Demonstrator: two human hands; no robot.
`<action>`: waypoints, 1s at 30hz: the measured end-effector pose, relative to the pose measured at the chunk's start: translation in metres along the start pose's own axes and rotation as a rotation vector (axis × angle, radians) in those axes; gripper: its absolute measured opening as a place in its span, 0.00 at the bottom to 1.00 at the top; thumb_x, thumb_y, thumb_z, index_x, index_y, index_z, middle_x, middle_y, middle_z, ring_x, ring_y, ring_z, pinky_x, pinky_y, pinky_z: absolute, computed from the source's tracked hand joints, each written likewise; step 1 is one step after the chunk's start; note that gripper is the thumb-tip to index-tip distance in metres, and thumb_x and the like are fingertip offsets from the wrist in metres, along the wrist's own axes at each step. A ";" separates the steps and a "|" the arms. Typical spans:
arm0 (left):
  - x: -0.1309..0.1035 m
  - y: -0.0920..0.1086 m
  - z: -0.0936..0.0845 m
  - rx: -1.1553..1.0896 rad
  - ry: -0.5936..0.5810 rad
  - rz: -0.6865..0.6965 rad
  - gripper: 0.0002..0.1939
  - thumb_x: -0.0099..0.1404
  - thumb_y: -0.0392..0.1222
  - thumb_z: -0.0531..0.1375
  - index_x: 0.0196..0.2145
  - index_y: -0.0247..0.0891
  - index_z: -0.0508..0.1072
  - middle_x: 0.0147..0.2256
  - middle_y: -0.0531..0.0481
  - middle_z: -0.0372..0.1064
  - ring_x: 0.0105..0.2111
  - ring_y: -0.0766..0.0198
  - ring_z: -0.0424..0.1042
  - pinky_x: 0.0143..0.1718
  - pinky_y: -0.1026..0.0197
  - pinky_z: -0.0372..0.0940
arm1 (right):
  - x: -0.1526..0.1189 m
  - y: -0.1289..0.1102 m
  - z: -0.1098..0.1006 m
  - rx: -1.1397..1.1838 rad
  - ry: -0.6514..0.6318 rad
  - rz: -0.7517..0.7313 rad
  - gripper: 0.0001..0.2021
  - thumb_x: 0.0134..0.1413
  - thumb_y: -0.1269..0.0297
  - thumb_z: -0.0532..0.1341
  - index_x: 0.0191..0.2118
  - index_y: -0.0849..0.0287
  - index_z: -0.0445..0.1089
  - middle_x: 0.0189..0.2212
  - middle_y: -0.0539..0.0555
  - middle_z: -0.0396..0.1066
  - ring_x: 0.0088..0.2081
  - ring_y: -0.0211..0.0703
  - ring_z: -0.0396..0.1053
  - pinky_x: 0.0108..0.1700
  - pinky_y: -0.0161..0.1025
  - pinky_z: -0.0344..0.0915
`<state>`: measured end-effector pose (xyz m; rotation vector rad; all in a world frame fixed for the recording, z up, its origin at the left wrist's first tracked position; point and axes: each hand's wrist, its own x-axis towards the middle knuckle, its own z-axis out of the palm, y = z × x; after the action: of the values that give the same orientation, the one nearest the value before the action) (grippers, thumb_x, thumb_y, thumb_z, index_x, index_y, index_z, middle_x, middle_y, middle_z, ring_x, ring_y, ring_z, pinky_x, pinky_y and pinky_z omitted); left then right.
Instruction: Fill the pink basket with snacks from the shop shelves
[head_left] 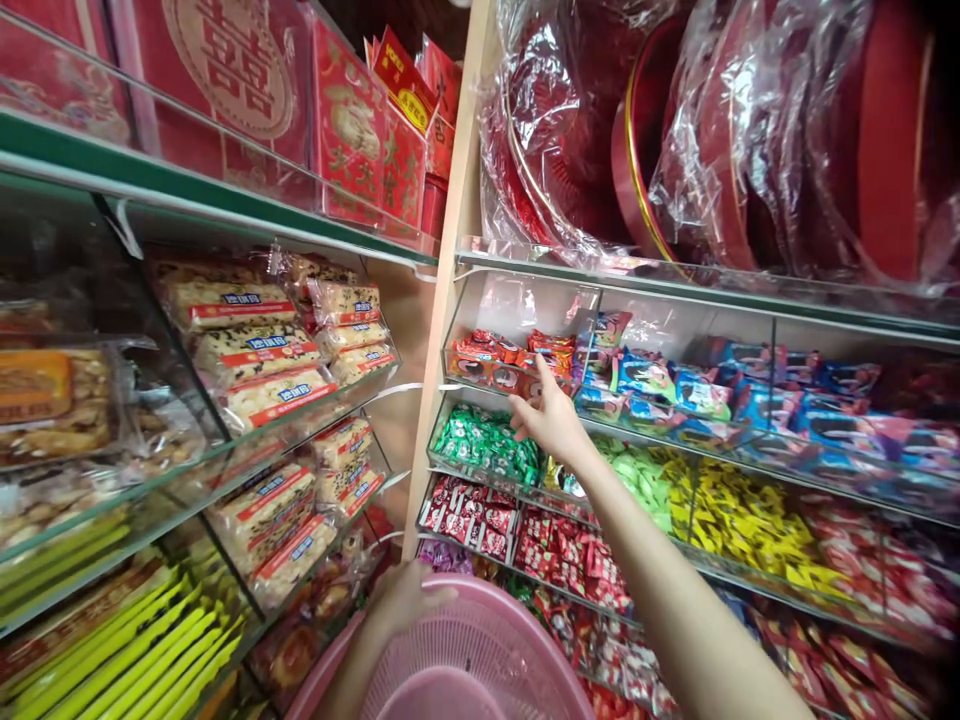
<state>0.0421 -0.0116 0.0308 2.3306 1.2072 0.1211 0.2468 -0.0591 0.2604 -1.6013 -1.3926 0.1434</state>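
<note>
My right hand [551,415] reaches up to the shelves with its fingers apart and nothing in it. Its fingertips are in front of a compartment of red-orange wrapped candies [487,347]; whether they touch anything cannot be made out. Below that hand lie green wrapped candies [480,445]. My left hand [405,597] holds the far left rim of a pink plastic basket [517,630], which has slotted sides. No goods show in the visible part of the basket.
Blue packets [645,375] and yellow candies [750,510] fill bins to the right. Wrapped pastries [274,350] are shelved at the left, beside a wooden post [442,270]. Red boxes [225,70] and plastic-wrapped red round items [645,130] stand above.
</note>
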 end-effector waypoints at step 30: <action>-0.011 -0.008 -0.013 0.118 0.010 0.169 0.30 0.54 0.70 0.49 0.30 0.41 0.74 0.35 0.43 0.76 0.38 0.48 0.74 0.32 0.59 0.62 | 0.016 0.073 0.097 -0.793 -0.271 0.519 0.39 0.44 0.37 0.57 0.52 0.67 0.65 0.57 0.71 0.56 0.58 0.65 0.54 0.52 0.53 0.59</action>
<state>0.0253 -0.0109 0.0401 2.5361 1.0460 0.1237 0.2413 0.0183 0.1659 -2.6771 -1.2670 0.1213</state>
